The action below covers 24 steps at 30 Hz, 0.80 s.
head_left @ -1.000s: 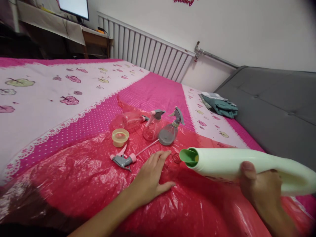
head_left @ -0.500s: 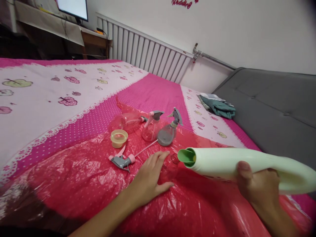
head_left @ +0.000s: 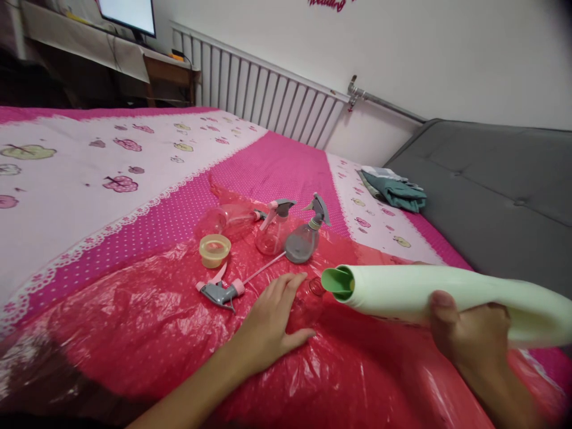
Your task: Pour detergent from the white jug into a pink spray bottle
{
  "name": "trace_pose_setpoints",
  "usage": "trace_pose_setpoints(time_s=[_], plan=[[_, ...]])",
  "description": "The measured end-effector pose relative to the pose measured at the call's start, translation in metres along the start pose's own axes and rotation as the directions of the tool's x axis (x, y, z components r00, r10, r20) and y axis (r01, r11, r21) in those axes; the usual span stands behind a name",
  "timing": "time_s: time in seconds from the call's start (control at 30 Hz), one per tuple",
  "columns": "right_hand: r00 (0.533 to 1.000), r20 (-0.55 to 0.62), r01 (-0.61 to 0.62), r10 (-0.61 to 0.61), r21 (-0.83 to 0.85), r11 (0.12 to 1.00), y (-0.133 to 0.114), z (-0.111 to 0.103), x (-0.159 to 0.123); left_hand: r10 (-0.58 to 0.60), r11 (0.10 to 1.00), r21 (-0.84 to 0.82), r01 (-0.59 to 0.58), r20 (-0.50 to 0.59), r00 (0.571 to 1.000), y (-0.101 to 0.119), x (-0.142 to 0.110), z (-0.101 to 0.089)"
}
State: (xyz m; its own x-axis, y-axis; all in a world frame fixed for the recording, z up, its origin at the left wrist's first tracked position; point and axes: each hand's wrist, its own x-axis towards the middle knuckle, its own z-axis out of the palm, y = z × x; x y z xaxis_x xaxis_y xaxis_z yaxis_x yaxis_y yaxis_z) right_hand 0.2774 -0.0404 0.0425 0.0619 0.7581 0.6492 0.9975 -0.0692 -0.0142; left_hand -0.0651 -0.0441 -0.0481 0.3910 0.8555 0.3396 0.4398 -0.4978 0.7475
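At lower right, the right hand [head_left: 469, 333] is clenching a pale-green jug [head_left: 393, 289], its long axis running near-level, spout [head_left: 336, 281] pointing left; centrally, the half-open left hand [head_left: 272, 322] is cupping, seemingly, a clear bottle [head_left: 307, 308].

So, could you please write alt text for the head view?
The right hand holds a pale green jug sideways, its green spout near the mouth of a clear bottle cupped by the left hand. A loose spray head, a yellow tub and three spray bottles are nearby on red plastic sheeting.
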Motion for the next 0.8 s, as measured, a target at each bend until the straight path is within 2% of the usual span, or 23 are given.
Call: trace_pose_setpoints(time_s=[0.1,0.43,0.63,0.8], plan=[[0.999,-0.047,0.026,-0.027,-0.015,1.0,-0.0009,-0.0002,0.0006,0.0,1.0,0.006,0.0,0.004,1.0,-0.0004,-0.0006,-0.0003],[0.993,-0.095,0.059,-0.068,-0.091,0.994,0.0059,0.0045,-0.0011,-0.002,1.0,0.013,0.001,0.02,1.0,0.0003,0.0003,-0.0011],[0.997,-0.034,0.066,-0.069,-0.083,0.994,0.0007,-0.0015,0.0,0.007,1.0,0.007,-0.007,0.011,1.0,0.0004,0.0003,-0.0009],[0.997,-0.047,0.064,-0.069,-0.098,0.993,0.0004,-0.0025,0.0018,0.019,1.0,-0.006,-0.019,-0.003,1.0,0.0004,0.0001,-0.0005]])
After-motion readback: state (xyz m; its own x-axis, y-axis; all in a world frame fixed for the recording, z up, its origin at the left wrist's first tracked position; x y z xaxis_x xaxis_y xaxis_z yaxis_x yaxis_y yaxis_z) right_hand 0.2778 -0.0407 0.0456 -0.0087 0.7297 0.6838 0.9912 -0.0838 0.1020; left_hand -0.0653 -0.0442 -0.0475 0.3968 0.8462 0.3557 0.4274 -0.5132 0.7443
